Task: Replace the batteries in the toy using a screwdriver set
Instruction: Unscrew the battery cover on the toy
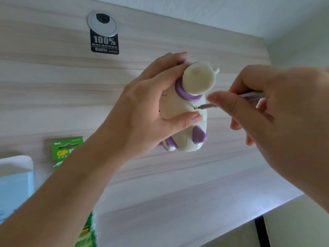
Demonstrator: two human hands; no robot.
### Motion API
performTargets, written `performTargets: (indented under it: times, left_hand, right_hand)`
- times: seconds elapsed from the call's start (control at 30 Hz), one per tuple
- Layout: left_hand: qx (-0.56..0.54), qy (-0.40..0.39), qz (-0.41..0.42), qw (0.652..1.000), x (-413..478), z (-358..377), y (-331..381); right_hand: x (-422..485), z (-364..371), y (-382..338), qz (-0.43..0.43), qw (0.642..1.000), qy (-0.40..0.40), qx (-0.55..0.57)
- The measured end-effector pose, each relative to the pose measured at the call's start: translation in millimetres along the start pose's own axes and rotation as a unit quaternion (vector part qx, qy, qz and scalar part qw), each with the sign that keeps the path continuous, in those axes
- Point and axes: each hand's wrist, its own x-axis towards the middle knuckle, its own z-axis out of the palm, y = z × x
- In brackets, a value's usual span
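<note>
We clamped our left hand (147,104) round the toy (179,111) to steady it, while our right hand (267,111) pinched the screwdriver (251,95), its tip seemingly seated in the screw (195,108).

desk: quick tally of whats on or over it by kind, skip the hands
toy: 1
screwdriver: 1
green battery pack: 1 (the green piece at the bottom edge may be a second)
blue-and-white box: 1
round cable cover: 1
black sticker: 1
total: 6, perhaps 7
</note>
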Motion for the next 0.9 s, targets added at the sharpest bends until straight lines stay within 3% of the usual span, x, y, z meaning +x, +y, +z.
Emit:
performTargets:
  times: [0.57, 0.9]
  left_hand:
    - [0.022, 0.006, 0.014, 1.0, 0.3, -0.4, 0.0]
    - [0.014, 0.009, 0.014, 1.0, -0.8, -0.2, 1.0]
  right_hand:
    - [1.5, 5.4, 4.5, -0.013, 0.997, -0.016, 0.073]
    - [2.8, 1.6, 2.3, -0.017, 0.999, -0.009, 0.027]
